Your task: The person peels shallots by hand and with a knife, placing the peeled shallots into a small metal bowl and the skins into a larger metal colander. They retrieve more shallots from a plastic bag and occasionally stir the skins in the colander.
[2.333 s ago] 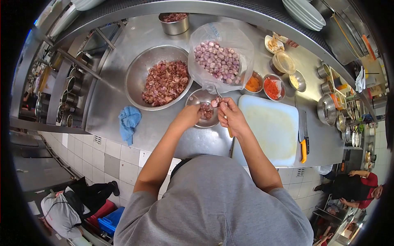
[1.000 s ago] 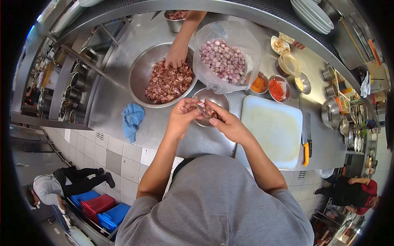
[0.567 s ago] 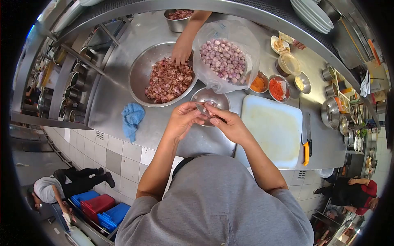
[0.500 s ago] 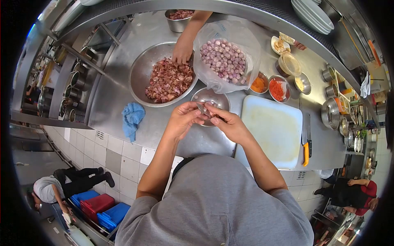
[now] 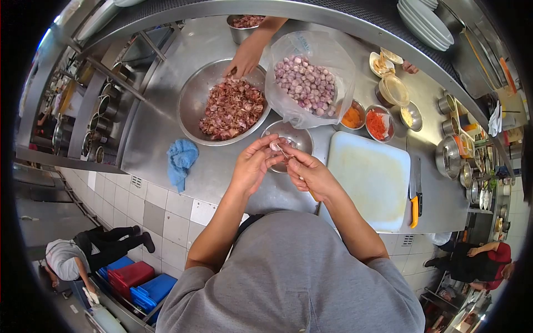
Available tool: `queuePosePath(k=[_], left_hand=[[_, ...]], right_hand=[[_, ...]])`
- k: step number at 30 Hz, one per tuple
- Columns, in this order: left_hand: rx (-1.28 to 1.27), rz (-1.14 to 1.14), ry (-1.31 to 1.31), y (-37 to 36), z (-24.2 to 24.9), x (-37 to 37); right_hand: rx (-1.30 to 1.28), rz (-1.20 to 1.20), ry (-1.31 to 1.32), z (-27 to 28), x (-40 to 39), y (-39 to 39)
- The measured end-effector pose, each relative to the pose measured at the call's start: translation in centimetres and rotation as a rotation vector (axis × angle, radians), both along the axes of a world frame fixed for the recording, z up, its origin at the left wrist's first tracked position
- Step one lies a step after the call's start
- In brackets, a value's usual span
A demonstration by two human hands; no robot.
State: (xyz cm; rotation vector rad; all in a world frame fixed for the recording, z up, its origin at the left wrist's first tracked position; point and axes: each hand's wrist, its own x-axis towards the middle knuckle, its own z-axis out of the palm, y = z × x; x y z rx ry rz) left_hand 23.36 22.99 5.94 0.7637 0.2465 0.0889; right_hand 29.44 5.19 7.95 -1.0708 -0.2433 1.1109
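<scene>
Over a small metal bowl (image 5: 302, 139), my left hand (image 5: 252, 165) pinches a small pale shallot (image 5: 275, 145) between thumb and fingers. My right hand (image 5: 313, 176) is closed round a small knife (image 5: 283, 152); its thin blade meets the shallot, and a yellowish handle end shows below the palm. Behind the bowl stands a clear plastic bag (image 5: 344, 83) of pale purple shallots (image 5: 305, 86). To its left, a wide metal bowl (image 5: 190, 114) holds reddish, papery-skinned shallots (image 5: 233, 108). Another person's hand (image 5: 244, 58) reaches into that wide bowl from the far side.
A white cutting board (image 5: 369, 177) lies at right, beside a yellow-handled knife (image 5: 415, 208). Bowls of orange pieces (image 5: 351, 117) and red shreds (image 5: 377, 126) stand behind it. A blue cloth (image 5: 181, 161) sits near the left table edge. An overhead shelf (image 5: 333, 21) crosses the far side.
My right hand has turned and dropped slightly, bringing the knife blade against the shallot in my left fingers. The other person's hand has shifted up and left in the wide bowl.
</scene>
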Motion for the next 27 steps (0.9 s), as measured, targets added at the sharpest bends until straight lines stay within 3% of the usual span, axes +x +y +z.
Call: queuePosePath(k=[7,9,16,18,21,27], left_hand=[[0.123,-0.047,-0.065,0.8,-1.3,-0.2],[0.034,-0.047,-0.069,0.7,-0.9,-0.1],[-0.105,-0.004,-0.051,0.5,-1.0,0.1],[-0.125,0.035,-0.099,0.4,-1.5,0.2],[-0.095,0.046,-0.175,0.2,-1.5,0.2],[0.011,0.062,-0.27,0.1,-2.6,0.0]], right_hand=[[0.033,0.001,0.012,0.5,0.3,-0.5],[0.023,-0.113,0.044,0.0,0.6,-0.5],[-0.057,-0.175,-0.041,0.6,1.1,-0.4],[-0.187,-0.163,-0.27,0.9,0.5,-0.2],[-0.04,-0.017,-0.341,1.2,-0.4,-0.1],[-0.049,0.079,-0.334,1.6,-0.2,-0.1]])
